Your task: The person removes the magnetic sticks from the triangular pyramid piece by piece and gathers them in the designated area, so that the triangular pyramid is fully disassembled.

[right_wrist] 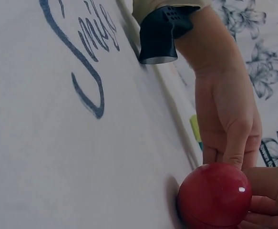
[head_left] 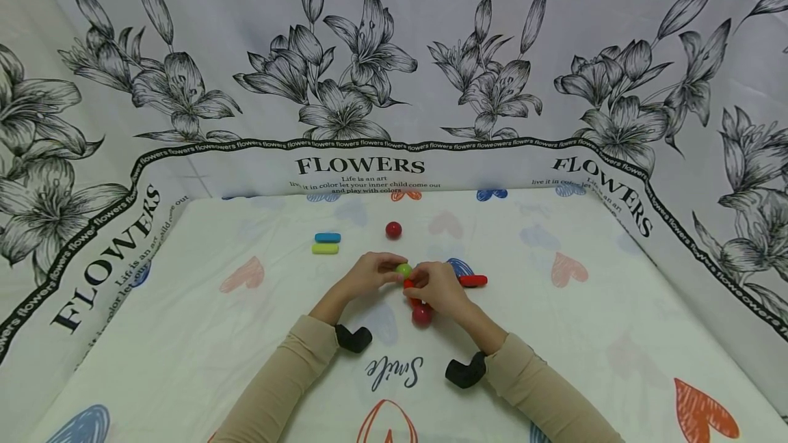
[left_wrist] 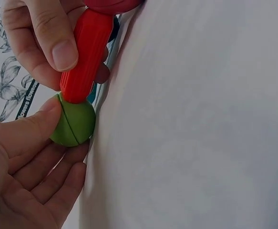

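My left hand [head_left: 368, 275] pinches a green ball [left_wrist: 76, 121] between thumb and fingers. The ball meets one end of a red ridged rod [left_wrist: 87, 55]. My right hand [head_left: 438, 287] grips that rod, thumb along its side. At the rod's other end, nearer my body, is a dark red ball [head_left: 421, 315], which fills the lower part of the right wrist view. Ball, rod and ball form one line close over the table between my hands.
Beyond my hands lies another dark red ball [head_left: 393, 230]. A blue rod [head_left: 327, 238] and a yellow-green rod [head_left: 325, 249] lie side by side at the left. Just right of my right hand is a loose red rod [head_left: 473, 281]. A printed white cloth [head_left: 277, 361] covers the table.
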Motion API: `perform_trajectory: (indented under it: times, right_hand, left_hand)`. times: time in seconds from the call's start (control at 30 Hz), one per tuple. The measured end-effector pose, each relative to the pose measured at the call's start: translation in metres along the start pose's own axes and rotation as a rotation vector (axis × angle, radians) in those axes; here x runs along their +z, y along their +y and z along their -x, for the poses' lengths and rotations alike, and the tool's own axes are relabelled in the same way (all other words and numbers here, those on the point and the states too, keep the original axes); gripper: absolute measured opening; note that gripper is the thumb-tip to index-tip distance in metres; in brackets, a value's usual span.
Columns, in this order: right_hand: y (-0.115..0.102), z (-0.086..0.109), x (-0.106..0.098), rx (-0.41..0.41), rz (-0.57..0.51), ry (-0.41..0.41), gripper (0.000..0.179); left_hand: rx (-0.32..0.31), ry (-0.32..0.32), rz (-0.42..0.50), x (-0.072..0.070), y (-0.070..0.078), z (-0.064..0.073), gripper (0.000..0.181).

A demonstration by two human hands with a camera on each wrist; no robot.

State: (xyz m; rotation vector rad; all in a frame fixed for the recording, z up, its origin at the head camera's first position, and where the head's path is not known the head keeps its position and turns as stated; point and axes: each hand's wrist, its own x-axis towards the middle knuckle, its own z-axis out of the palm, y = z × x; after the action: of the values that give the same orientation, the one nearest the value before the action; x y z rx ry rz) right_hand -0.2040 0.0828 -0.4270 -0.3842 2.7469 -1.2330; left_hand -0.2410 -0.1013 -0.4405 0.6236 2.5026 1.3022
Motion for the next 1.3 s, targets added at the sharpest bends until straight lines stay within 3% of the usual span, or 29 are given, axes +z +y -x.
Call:
perform_trajectory:
  times: [0.27,0.43,0.6,0.87,1.3]
  right_hand:
    - [-0.004,-0.001,-0.004,0.023,-0.054,-0.057,0.022]
    - [-0.001,-0.002,-0.002,-0.008,-0.019,-0.064,0.021]
    - [0.0,-0.001,-0.003,-0.044,0.004,-0.073,0.019]
    - [0.002,-0.001,-0.005,-0.048,0.007,-0.093,0.019]
    - [0.002,0.006,-0.014,0.018,-0.042,-0.067,0.019]
  left_hand:
    - [-0.062,0.083,-0.028,-0.001,0.002,-0.003,0.035]
    - [-0.046,0.118,-0.037,-0.004,0.002,-0.001,0.037]
    - [-0.038,0.191,-0.012,-0.011,-0.001,0.0,0.037]
    - [-0.114,0.306,0.038,-0.019,-0.005,-0.001,0.039]
    - [-0.117,0.382,0.065,-0.024,-0.008,-0.006,0.041]
